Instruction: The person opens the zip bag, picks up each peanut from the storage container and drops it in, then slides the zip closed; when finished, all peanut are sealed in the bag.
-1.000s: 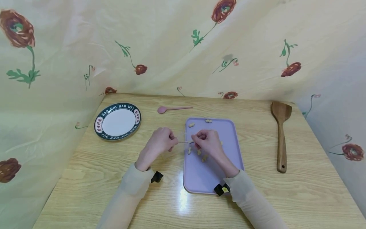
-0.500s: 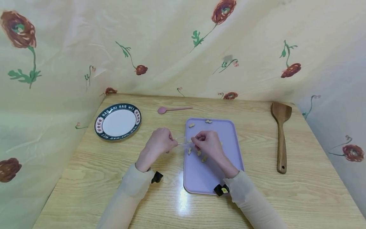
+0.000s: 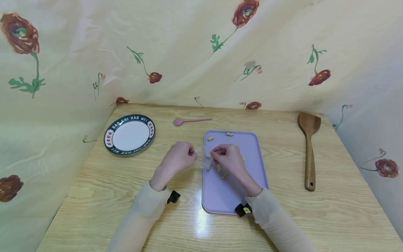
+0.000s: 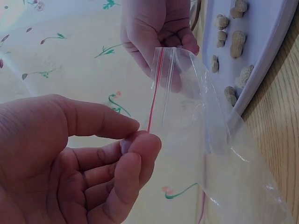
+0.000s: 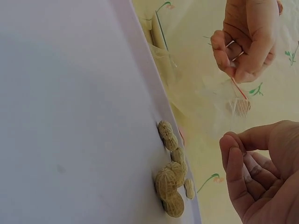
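On the wood-grain table (image 3: 176, 227): lilac rectangular tray (image 3: 225, 197) is lying.
Clear plastic zip bag (image 4: 212, 130): is hanging over the tray's ten-o'clock edge.
Left hand (image 3: 178, 156), at nine: is pinching the bag.
Right hand (image 3: 230, 157), toward eleven: is bringing fingertips together; cannot tell if gripping film.
Tan in-shell peanuts (image 5: 169, 189): are lying traywards.
Red-lined zip edge (image 4: 155, 91): is slanting, level a second ago; probably still being worked.

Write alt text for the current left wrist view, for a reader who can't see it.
A person's left grip pinches the red-striped edge of a clear plastic bag, with the right grip behind its far end; whether that one holds it is unclear. At upper right, peanuts lie on a lilac tray on a wood-grain tabletop; behind is a floral backdrop.
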Available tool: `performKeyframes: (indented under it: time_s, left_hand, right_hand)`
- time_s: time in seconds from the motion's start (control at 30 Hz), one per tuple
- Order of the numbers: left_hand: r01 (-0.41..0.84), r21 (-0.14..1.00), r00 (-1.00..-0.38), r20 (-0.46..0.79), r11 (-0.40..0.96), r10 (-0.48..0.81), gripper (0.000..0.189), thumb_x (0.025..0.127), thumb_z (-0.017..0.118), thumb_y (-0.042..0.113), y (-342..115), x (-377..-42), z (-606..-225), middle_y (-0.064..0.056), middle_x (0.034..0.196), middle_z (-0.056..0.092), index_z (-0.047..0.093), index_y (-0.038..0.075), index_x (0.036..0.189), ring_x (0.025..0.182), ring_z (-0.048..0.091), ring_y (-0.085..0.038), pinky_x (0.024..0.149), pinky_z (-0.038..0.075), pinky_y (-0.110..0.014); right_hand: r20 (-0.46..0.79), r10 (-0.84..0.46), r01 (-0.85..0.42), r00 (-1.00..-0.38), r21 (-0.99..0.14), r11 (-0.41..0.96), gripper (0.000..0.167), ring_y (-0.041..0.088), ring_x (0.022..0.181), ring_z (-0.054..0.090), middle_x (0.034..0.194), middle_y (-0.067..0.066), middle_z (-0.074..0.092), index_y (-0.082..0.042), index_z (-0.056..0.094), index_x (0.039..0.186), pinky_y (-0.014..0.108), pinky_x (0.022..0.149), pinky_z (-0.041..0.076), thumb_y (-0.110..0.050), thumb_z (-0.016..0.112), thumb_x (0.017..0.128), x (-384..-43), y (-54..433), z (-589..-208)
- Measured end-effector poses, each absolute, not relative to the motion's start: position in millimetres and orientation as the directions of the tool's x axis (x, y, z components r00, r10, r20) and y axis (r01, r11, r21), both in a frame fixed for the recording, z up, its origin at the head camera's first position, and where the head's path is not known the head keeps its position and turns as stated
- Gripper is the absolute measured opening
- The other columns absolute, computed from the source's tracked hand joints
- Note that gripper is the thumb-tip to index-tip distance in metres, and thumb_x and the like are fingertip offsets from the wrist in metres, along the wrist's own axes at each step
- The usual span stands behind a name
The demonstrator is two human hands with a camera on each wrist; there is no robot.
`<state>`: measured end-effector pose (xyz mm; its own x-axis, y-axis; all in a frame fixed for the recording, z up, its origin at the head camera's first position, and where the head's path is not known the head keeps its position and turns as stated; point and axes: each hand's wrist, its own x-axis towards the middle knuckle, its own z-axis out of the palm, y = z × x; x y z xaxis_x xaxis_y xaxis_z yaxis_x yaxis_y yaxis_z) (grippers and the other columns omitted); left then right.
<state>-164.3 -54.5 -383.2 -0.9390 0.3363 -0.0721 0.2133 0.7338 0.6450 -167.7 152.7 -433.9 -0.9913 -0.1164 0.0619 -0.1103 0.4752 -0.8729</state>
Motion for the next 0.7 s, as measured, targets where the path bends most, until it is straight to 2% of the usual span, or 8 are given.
performKeyframes:
  time_s: [0.1, 0.2, 0.33, 0.47, 0.57, 0.7]
  left_hand:
    - [0.233, 0.629, -0.938, -0.055, 0.741, 0.341, 0.019, 0.093, 0.061, 0.011, -53.7, -164.7, -383.0, 0.001, 0.063, 0.051, 0.061, 0.009, 0.075, 0.056, 0.049, -0.014, 0.052, 0.039, -0.026]
    - [0.239, 0.619, -0.94, -0.047, 0.748, 0.339, 0.006, 0.094, 0.063, 0.012, -54.1, -165.1, -383.4, -0.002, 0.077, 0.058, 0.064, 0.006, 0.095, 0.067, 0.055, -0.018, 0.061, 0.045, -0.03]
    - [0.288, 0.614, -0.917, -0.044, 0.735, 0.396, 0.042, 0.089, 0.073, 0.018, -54.3, -164.8, -385.5, -0.01, 0.11, 0.06, 0.056, 0.001, 0.124, 0.097, 0.057, -0.025, 0.084, 0.049, -0.038]
    - [0.366, 0.57, -0.876, -0.056, 0.735, 0.48, 0.084, 0.084, 0.081, 0.034, -52.5, -164.0, -390.5, -0.019, 0.141, 0.044, 0.036, -0.003, 0.144, 0.13, 0.043, -0.034, 0.108, 0.037, -0.049]
    - [0.408, 0.526, -0.858, -0.059, 0.746, 0.51, 0.102, 0.08, 0.083, 0.043, -50.5, -165.1, -395.8, -0.024, 0.153, 0.032, 0.026, -0.003, 0.151, 0.143, 0.028, -0.038, 0.115, 0.026, -0.054]
    - [0.444, 0.478, -0.849, -0.043, 0.757, 0.526, 0.116, 0.074, 0.084, 0.052, -48.8, -168.8, -404.1, -0.024, 0.159, 0.022, 0.02, -0.002, 0.155, 0.15, 0.014, -0.036, 0.118, 0.019, -0.053]
  right_hand:
    - [0.056, -0.112, -0.102, -0.992, -0.879, 0.466, 0.009, 0.02, 0.055, 0.067, 0.065, 0.005, 0.069, 0.001, 0.075, 0.086, 0.028, 0.05, 0.054, -0.005, 0.069, 0.09, -168.2, 152.3, -433.7]
    - [0.047, -0.107, -0.09, -0.993, -0.887, 0.453, 0.009, 0.022, 0.056, 0.067, 0.065, 0.006, 0.069, 0.002, 0.074, 0.087, 0.029, 0.051, 0.055, -0.004, 0.069, 0.09, -168.6, 152.3, -433.7]
    - [0.036, -0.105, -0.079, -0.994, -0.894, 0.44, 0.009, 0.025, 0.058, 0.068, 0.066, 0.007, 0.069, 0.003, 0.074, 0.088, 0.028, 0.051, 0.055, -0.004, 0.069, 0.09, -168.1, 152.9, -434.1]
    - [0.038, -0.099, -0.077, -0.994, -0.899, 0.43, 0.008, 0.024, 0.057, 0.068, 0.066, 0.007, 0.069, 0.003, 0.074, 0.088, 0.028, 0.051, 0.054, -0.004, 0.07, 0.09, -167.3, 153.2, -434.3]
    - [0.047, -0.094, -0.082, -0.994, -0.907, 0.414, 0.008, 0.022, 0.056, 0.067, 0.066, 0.007, 0.069, 0.003, 0.074, 0.088, 0.027, 0.051, 0.054, -0.004, 0.071, 0.089, -167.5, 152.8, -434.3]
    - [0.061, -0.09, -0.092, -0.994, -0.912, 0.4, 0.008, 0.018, 0.055, 0.066, 0.065, 0.009, 0.069, 0.005, 0.074, 0.088, 0.026, 0.051, 0.054, -0.003, 0.071, 0.089, -168.3, 151.9, -433.8]
